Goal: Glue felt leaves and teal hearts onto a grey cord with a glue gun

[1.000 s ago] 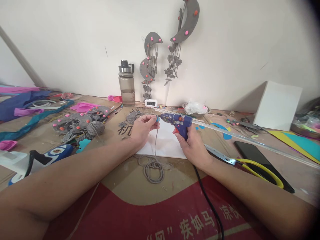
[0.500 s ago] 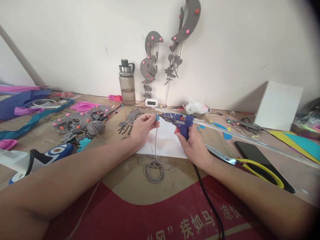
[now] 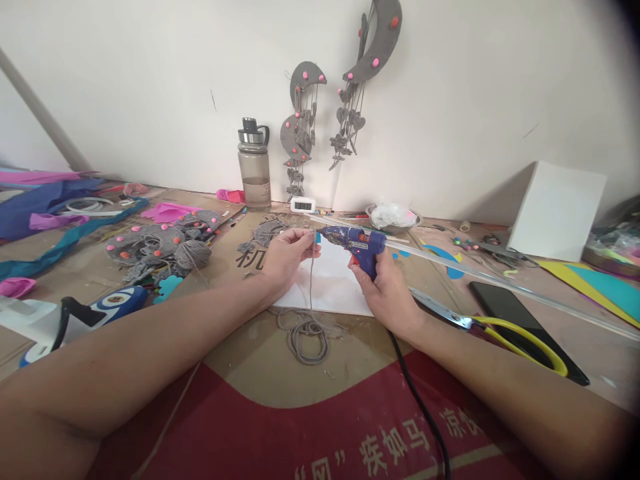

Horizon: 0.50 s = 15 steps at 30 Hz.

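Note:
Between thumb and fingers, my left hand pinches a small blue piece that looks like felt. Grey yarn hangs from that pinch down to a loose coil on the cardboard. My right hand is closed around the handle of a blue hot glue gun with an orange trigger. Its nozzle points left, at or very close to the blue piece; whether they touch I cannot tell. A clear glue stick sticks out behind the gun. Beneath both hands lies a white sheet.
Yellow-handled scissors and a black phone lie right of my right hand. The gun's black cord runs toward me. Grey felt pieces with yarn lie left. A water bottle and a small digital clock stand behind.
The blue piece has turned slightly in my left fingers and sits a little further right, nearer the nozzle. My right hand and the glue gun have barely moved.

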Available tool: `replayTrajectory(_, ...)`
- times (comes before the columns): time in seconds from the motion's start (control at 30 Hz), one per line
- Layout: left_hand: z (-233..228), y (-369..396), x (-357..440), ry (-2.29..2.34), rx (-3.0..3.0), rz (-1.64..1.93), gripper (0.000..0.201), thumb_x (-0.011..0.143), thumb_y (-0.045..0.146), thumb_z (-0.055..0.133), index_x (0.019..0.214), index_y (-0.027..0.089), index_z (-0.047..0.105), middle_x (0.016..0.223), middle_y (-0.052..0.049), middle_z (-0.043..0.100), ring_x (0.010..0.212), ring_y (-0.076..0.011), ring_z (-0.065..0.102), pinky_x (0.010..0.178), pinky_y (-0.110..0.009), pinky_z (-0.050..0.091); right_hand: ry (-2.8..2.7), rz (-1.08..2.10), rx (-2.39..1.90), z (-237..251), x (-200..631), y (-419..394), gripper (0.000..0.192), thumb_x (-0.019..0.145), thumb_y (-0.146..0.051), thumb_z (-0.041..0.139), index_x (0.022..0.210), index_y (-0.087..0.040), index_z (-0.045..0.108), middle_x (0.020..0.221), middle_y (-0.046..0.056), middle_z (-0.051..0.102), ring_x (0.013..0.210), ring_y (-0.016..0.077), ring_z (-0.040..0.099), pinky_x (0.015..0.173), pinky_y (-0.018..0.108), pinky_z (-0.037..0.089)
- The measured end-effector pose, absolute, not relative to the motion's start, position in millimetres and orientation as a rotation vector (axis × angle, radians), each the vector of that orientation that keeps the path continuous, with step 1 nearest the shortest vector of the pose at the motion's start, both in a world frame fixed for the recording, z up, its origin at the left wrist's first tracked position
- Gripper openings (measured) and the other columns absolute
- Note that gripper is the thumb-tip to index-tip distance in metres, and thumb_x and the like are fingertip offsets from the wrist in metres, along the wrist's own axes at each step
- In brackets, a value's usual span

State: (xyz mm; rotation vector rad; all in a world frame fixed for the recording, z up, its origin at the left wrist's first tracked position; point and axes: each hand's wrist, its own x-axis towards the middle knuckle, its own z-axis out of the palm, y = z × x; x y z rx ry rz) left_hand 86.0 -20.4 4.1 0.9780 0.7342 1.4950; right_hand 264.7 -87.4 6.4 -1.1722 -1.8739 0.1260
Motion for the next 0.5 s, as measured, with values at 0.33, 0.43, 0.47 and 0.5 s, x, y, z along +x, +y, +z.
replayTrajectory(0.33, 5.4, -21.0, 85.1, 0.703, 0.980, 1.516, 0.019, 0.064, 0.025, 0.075, 0.069, 0.012, 0.061, 0.063, 0.001, 0.058, 0.058, -0.0105, 0.059, 0.060, -0.027, 0.049, -1.865, 0.119, -1.181, 6.5, 265.4, -87.9, 0.039, 0.091, -0.035, 0.047, 0.125, -0.019, 0.042, 0.115, 0.015, 0.061, 0.109, 0.0296, 0.056, 0.092, 0.047, 0.044)
replayTrajectory(0.43, 5.5, -20.7, 84.7, 0.688, 0.971, 1.520, 0.020, 0.063, 0.025, 0.075, 0.070, 0.012, 0.062, 0.064, 0.001, 0.058, 0.059, -0.0104, 0.059, 0.060, -0.027, 0.049, -1.868, 0.104, -1.184, 5.9, 265.8, -88.2, 0.038, 0.091, -0.036, 0.047, 0.124, -0.020, 0.042, 0.116, 0.015, 0.061, 0.110, 0.0296, 0.056, 0.092, 0.048, 0.044)
replayTrajectory(0.47, 5.4, -20.5, 84.6, 0.685, 0.968, 1.522, 0.020, 0.063, 0.025, 0.076, 0.070, 0.013, 0.062, 0.064, 0.001, 0.059, 0.059, -0.0103, 0.059, 0.061, -0.027, 0.049, -1.870, 0.103, -1.187, 5.8, 265.9, -88.3, 0.038, 0.091, -0.036, 0.047, 0.125, -0.020, 0.041, 0.116, 0.015, 0.061, 0.110, 0.0295, 0.056, 0.093, 0.048, 0.044)
replayTrajectory(0.5, 5.2, -20.2, 84.6, 0.681, 0.966, 1.522, 0.020, 0.063, 0.025, 0.076, 0.071, 0.013, 0.062, 0.065, 0.001, 0.059, 0.059, -0.0103, 0.059, 0.061, -0.027, 0.049, -1.871, 0.105, -1.189, 5.8, 265.9, -88.4, 0.038, 0.091, -0.036, 0.047, 0.125, -0.020, 0.041, 0.116, 0.014, 0.061, 0.110, 0.0294, 0.056, 0.093, 0.048, 0.044)
